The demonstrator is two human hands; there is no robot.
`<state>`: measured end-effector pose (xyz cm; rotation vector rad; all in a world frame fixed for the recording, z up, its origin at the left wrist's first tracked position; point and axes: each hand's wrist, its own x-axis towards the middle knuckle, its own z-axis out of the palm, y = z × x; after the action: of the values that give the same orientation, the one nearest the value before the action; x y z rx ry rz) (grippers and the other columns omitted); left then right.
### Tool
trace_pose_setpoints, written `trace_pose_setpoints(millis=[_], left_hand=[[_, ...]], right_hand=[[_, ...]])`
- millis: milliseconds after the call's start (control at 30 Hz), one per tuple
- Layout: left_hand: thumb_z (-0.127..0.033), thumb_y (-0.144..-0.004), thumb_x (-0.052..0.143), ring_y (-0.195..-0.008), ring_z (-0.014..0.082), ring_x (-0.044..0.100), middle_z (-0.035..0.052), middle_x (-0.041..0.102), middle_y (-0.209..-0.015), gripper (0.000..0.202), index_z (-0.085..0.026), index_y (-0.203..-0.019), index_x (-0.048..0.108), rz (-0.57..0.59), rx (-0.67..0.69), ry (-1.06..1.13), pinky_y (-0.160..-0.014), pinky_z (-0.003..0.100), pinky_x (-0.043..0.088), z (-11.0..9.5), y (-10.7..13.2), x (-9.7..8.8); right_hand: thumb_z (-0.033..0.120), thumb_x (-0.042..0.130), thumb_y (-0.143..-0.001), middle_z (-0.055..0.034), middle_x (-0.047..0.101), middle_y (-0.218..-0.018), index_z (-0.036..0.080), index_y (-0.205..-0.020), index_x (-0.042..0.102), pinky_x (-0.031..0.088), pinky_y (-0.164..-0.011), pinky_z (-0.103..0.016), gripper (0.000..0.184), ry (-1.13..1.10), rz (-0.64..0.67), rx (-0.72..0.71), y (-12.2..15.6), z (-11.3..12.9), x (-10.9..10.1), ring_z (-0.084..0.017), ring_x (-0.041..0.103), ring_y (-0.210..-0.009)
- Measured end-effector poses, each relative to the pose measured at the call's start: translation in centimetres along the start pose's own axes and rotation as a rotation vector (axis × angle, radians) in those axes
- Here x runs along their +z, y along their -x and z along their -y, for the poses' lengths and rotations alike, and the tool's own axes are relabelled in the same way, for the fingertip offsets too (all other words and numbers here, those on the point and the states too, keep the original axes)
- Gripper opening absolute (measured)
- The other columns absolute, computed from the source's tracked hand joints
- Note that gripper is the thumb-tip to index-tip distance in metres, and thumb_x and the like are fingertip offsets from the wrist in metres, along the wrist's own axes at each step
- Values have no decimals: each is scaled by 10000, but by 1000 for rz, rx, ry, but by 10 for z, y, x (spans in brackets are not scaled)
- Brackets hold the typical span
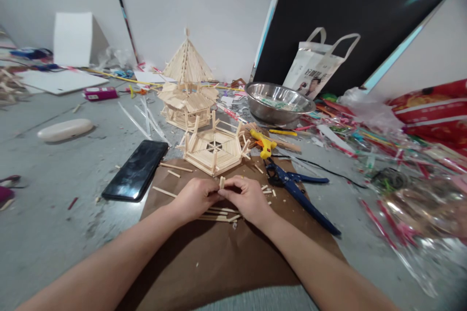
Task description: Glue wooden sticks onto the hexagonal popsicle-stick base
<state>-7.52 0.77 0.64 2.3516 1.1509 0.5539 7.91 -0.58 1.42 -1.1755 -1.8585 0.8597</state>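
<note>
Between the fingertips of my left hand [199, 197] and my right hand [248, 199] are short wooden sticks [222, 182], pinched upright and close together. Both hands are closed and meet over a brown sheet [219, 262]. Several longer wooden sticks [215, 217] lie under and beside the hands. Just beyond them stands a hexagonal stick frame [213, 150] with short posts round its rim. Behind it rises a stick-built pagoda model [187, 63] with a pointed roof. Small cut pieces [270, 192] are scattered right of my right hand.
Blue-handled pliers [299, 194] and a yellow glue gun [263, 143] lie to the right. A black phone [135, 170] rests at left. Farther back are a metal bowl [279, 112] and a white bag [310, 70]. Plastic scraps [365, 141] clutter the right side.
</note>
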Motion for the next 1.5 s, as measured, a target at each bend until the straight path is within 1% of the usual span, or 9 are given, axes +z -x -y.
trace_pose_setpoints(millis=[300, 400, 600, 833, 1000, 1133, 1233, 1367, 1500], left_hand=[[-284, -727, 459, -578, 87, 501, -5, 594, -621, 192, -163, -710, 606, 43, -56, 32, -540, 167, 326, -1, -2, -8], [-302, -729, 448, -593, 92, 499, -3, 596, -635, 213, -165, -702, 609, 65, -76, 41, -558, 172, 335, 1, -2, -10], [-293, -743, 424, -580, 86, 489, -3, 558, -593, 249, -144, -616, 577, 61, -60, 33, -555, 168, 333, 2, -2, -8], [-275, -749, 416, -608, 89, 499, -3, 584, -641, 225, -154, -696, 598, 43, -7, 71, -567, 169, 339, 0, -2, -8], [-274, -742, 428, -637, 99, 514, 1, 606, -686, 214, -168, -764, 612, 29, -32, 93, -588, 179, 355, 1, -2, -9], [-263, -739, 434, -649, 102, 520, 1, 615, -701, 206, -173, -777, 615, 47, -40, 100, -602, 183, 365, -1, -2, -9], [-261, -737, 439, -659, 103, 525, 4, 623, -707, 203, -172, -753, 620, 55, -39, 103, -611, 180, 369, -1, -2, -9], [-268, -737, 441, -680, 104, 535, 1, 632, -735, 198, -185, -761, 620, 48, -29, 108, -618, 173, 371, 0, -2, -7], [-273, -730, 452, -629, 96, 530, -2, 624, -673, 195, -176, -733, 621, 45, -23, 90, -574, 164, 361, 1, -2, -6]], right_hand=[[283, 507, -703, 5, 610, -684, 168, -835, 577, 398, -541, -209, 188, 17, 101, 146, -5, 0, -19, -96, 524, -561], [257, 503, -699, 0, 611, -706, 167, -787, 595, 384, -569, -206, 156, 168, 133, 126, -9, 3, -38, -101, 526, -610], [219, 484, -703, -14, 603, -778, 190, -779, 606, 351, -625, -207, 147, 535, 384, 74, -8, 9, -73, -115, 527, -703], [210, 484, -701, -10, 564, -770, 208, -720, 569, 303, -551, -206, 87, 830, 541, 17, 0, -3, -69, -122, 509, -695], [165, 459, -719, -10, 547, -693, 184, -684, 519, 331, -572, -217, 72, 616, 387, -10, -3, -4, -60, -112, 490, -647], [203, 416, -749, 14, 523, -624, 181, -810, 481, 390, -553, -221, 92, 94, 120, 109, -7, -5, -38, -99, 497, -570], [229, 433, -739, 18, 518, -617, 171, -814, 490, 422, -541, -212, 111, -201, 63, 151, -7, -5, -19, -93, 507, -549], [211, 457, -722, 5, 564, -661, 168, -746, 553, 419, -580, -210, 108, -123, 54, 107, -5, -1, -9, -103, 522, -600], [175, 489, -702, -4, 624, -763, 192, -797, 608, 406, -673, -227, 153, -2, 51, 33, -4, 2, -10, -125, 553, -713]])
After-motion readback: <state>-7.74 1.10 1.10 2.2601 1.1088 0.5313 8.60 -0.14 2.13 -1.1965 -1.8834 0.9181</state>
